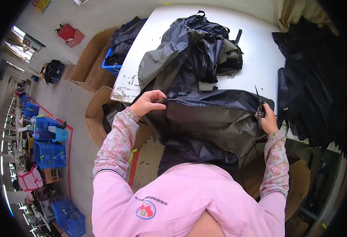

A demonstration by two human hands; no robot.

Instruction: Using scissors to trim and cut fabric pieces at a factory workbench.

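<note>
The person's left hand (151, 102) pinches the upper left edge of a dark garment (209, 122), its grip clenched on the fabric with the thumb on top and the fingers curled beneath. The right hand (268, 121) is at the garment's right edge, its grip closed around a pair of small scissors (258, 103) whose dark blades point up and away from the person, just beside the fabric's corner. The garment is stretched between the two hands at the near edge of the white bench (256, 51); its upper part is black and shiny, its middle panel a dull grey-brown, and its lower part hangs down off the bench toward the person's pink top. Behind it on the bench lies a heap of similar dark garments (193, 51), grey and black, with straps showing at the far side. To the right, well apart from the hands, a stack of black fabric (312, 87) is draped over the bench's end. To the left of the bench a blue crate (112, 67) holds more dark cloth, and cardboard boxes (94, 59) stand around it on the floor. Further left along the floor are more blue baskets (49, 154). Both forearms wear floral sleeve covers (116, 144) over the pink sleeves.
</note>
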